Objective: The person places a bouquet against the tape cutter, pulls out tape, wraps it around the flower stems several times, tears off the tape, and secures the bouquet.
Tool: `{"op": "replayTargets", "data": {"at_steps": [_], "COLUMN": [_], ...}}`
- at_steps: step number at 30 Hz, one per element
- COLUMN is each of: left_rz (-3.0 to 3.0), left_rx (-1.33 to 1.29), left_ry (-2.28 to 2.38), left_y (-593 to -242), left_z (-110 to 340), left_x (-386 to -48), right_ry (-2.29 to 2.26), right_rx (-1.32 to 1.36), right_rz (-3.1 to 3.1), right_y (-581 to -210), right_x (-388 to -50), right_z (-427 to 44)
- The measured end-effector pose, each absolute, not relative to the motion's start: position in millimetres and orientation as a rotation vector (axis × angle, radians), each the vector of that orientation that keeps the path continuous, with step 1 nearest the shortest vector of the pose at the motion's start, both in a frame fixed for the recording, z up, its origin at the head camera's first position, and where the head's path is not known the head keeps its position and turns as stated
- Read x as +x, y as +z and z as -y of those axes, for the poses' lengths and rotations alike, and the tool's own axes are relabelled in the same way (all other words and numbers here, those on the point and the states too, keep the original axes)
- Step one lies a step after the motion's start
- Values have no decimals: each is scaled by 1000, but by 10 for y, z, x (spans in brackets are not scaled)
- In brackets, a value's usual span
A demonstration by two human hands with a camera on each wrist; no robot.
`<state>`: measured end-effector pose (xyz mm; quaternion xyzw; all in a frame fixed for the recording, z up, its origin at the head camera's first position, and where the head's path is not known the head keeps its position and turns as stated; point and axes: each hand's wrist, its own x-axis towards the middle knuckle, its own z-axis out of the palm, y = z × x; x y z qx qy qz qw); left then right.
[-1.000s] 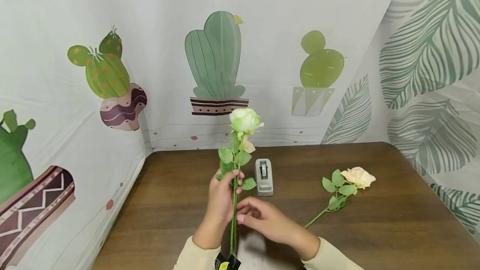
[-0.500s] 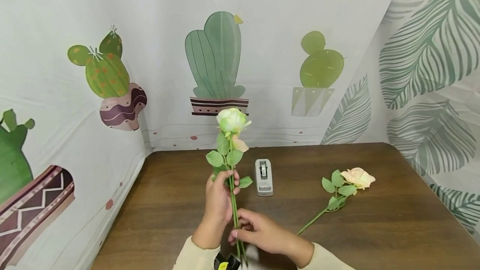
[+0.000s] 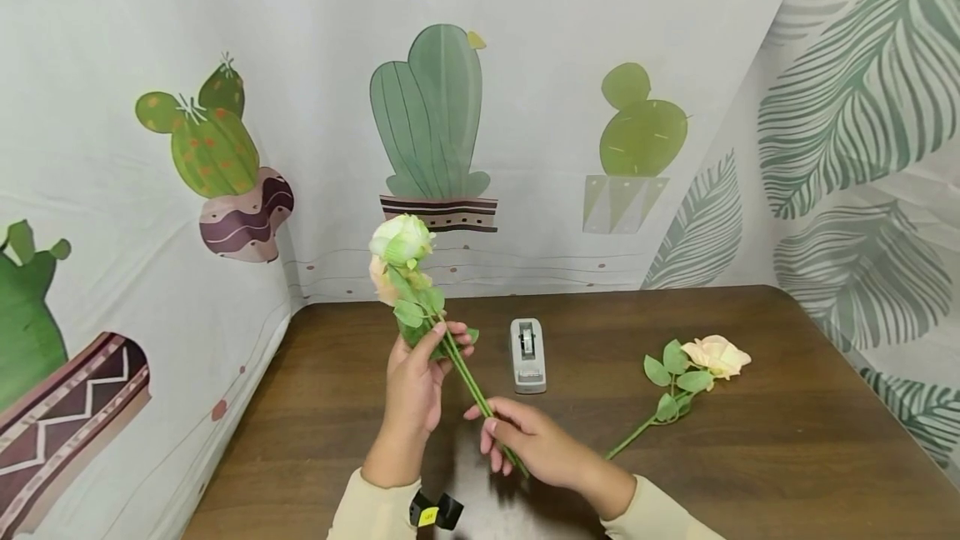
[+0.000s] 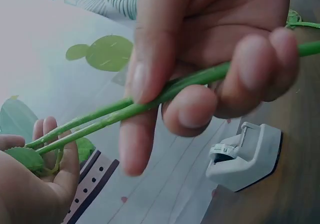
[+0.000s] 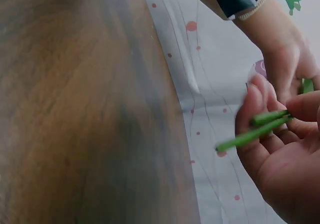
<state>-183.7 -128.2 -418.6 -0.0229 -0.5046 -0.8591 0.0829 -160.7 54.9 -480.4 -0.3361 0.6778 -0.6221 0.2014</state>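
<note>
Left hand (image 3: 414, 377), just below frame centre: fingers curled, thumb pinching two green stems (image 3: 468, 380) right under the leaves. Right hand (image 3: 536, 440), lower and to the right: thumb and fingertips closed on the same stems near their bottom ends; right wrist view shows both ends poking past the grip. Stems slant from lower right to upper left, topped by a green-white rose (image 3: 402, 240) and a peach rose (image 3: 384, 280), blooms touching.

Containers: grey-white tape dispenser (image 3: 528, 373) at centre, on the wood-grain table (image 3: 315, 407), with a tape roll (image 3: 527, 342) seated in it. Well to its right, a loose peach rose (image 3: 717, 355) lies on the table.

Visibility: held peach bloom partly behind the green-white one. Loose rose's lower stem runs out of sight behind the right arm. Right wrist view crops the right hand at its edge; table blurry there.
</note>
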Motion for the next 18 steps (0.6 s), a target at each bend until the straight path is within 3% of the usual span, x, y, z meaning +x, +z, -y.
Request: {"op": "replayTargets", "data": {"at_steps": [18], "left_rz": [1482], "left_rx": [-58], "left_ry": [-2526], "left_y": [-4194], "left_z": [1403], "left_x": [-1895], "right_ry": [-1744], "right_rx": [-914], "right_rz": [-2006], "right_y": [-4809], "right_x": [-1692], "right_z": [-626]}}
